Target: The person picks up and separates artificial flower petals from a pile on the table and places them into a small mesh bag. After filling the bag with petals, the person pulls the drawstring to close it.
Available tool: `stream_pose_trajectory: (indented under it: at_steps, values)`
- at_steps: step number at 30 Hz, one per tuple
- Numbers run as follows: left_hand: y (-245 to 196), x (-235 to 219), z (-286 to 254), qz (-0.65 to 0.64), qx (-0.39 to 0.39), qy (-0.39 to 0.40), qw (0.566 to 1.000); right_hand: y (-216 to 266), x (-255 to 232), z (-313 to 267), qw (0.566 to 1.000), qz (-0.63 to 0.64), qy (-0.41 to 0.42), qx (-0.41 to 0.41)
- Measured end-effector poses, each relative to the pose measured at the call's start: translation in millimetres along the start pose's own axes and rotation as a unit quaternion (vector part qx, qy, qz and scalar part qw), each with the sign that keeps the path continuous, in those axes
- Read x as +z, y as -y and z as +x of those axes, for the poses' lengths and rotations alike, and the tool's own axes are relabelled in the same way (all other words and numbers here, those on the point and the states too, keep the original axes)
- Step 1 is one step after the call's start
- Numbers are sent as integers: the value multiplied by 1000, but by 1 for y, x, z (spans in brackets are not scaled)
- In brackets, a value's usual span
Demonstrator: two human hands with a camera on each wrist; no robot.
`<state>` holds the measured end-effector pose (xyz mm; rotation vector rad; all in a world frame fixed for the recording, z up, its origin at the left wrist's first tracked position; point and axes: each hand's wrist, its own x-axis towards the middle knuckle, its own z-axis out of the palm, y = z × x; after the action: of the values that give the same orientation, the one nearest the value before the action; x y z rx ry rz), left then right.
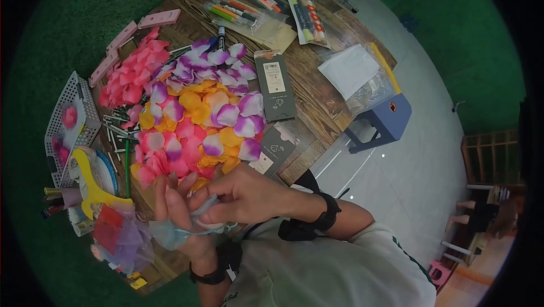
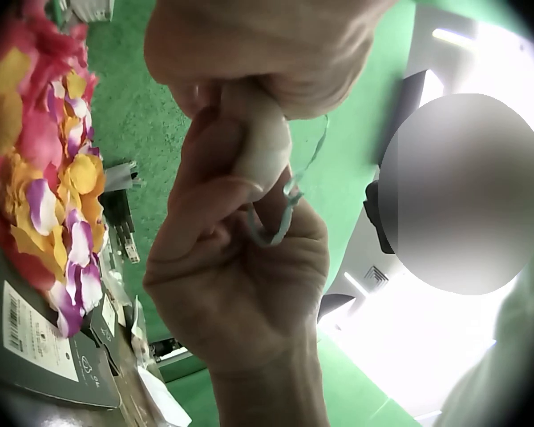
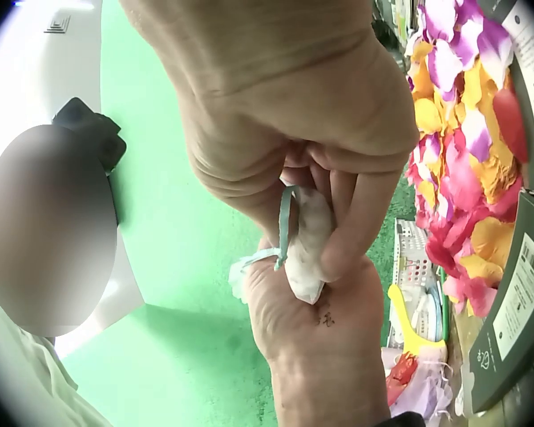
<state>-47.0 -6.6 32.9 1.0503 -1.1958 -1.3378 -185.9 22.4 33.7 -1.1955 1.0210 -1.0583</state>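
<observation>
Both hands meet at the front edge of the table, close to the body. Between them is a small pale drawstring pouch (image 3: 311, 236) with a light blue ribbon (image 2: 289, 212); its sheer blue fabric (image 1: 168, 235) spreads beside the left wrist. My left hand (image 1: 184, 216), palm turned up, holds the whitish, bunched part with thumb and curled fingers, as the left wrist view shows. From above, my right hand (image 1: 246, 198) pinches the same pouch. Its fingertips are partly hidden. Just beyond the hands lies a heap of pink, orange and purple-white fabric petals (image 1: 195, 117).
Dark grey boxes (image 1: 276, 100) lie right of the petals. A perforated basket (image 1: 89, 120), yellow Y-shaped piece (image 1: 90, 185) and purple mesh bags (image 1: 133, 244) line the left side. Marker packs (image 1: 309, 21) are at the back; a blue stool (image 1: 385, 120) stands beyond the table's right edge.
</observation>
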Motion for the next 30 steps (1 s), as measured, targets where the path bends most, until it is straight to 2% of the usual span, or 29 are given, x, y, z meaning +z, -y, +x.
stream_pose_trajectory:
  at_steps: [2, 3, 5, 6, 7, 9, 10, 11, 13, 14, 15, 17, 18, 20, 21, 22, 24, 25, 28, 29, 30]
  values:
    - [-1, 11, 5, -2, 32, 43, 999, 3, -12, -4, 999, -38, -11, -6]
    - [-1, 13, 7, 3, 30, 39, 999, 0, -17, -7, 999, -33, -7, -5]
    - [2, 12, 13, 19, -2, 136, 991, -8, -33, -14, 978, -119, -148, -85]
    - [13, 1, 18, 38, 2, 186, 982, -10, -44, -19, 961, -148, -224, -60]
    - [15, -2, 18, 41, -2, 179, 983, -12, -58, -24, 938, -177, -296, -35]
    - [17, -8, 14, 191, 43, 214, 957, -20, -86, -34, 877, -161, -450, 46]
    - [12, -2, 11, 145, 14, 186, 972, -28, -104, -37, 833, -210, -505, 78]
    - [13, -3, 10, 154, 5, 176, 972, -35, -121, -40, 781, -260, -557, 110]
    - [14, -7, 8, 206, 59, 243, 946, -35, -144, -41, 719, -414, -529, 178]
    - [9, -4, 8, 232, 91, 261, 933, -38, -150, -37, 727, -412, -519, 181]
    - [8, -4, 9, 240, 83, 252, 934, -42, -153, -33, 712, -432, -522, 184]
    - [7, -5, 8, 219, 120, 355, 901, -53, -165, -28, 691, -476, -512, 185]
    - [10, -9, 5, 223, 115, 377, 892, -56, -166, -28, 698, -476, -501, 186]
    - [7, -16, -1, 228, 99, 381, 890, -54, -167, -26, 666, -507, -510, 199]
    - [6, -19, -3, 229, 90, 394, 886, -47, -165, -26, 679, -469, -505, 255]
    - [7, -22, -4, 231, 87, 389, 888, -47, -161, -27, 682, -470, -499, 255]
    - [11, -32, -4, 226, 86, 380, 893, -45, -151, -35, 656, -453, -577, 176]
    - [11, -35, -5, 225, 81, 374, 896, -37, -144, -38, 668, -414, -593, 175]
    - [11, -48, -6, 220, 60, 383, 895, -22, -120, -46, 694, -331, -638, 38]
    - [12, -52, -7, 207, 53, 395, 894, -24, -112, -51, 698, -331, -633, 41]
    - [13, -56, -8, 192, 48, 408, 891, -27, -105, -59, 733, -386, -560, 4]
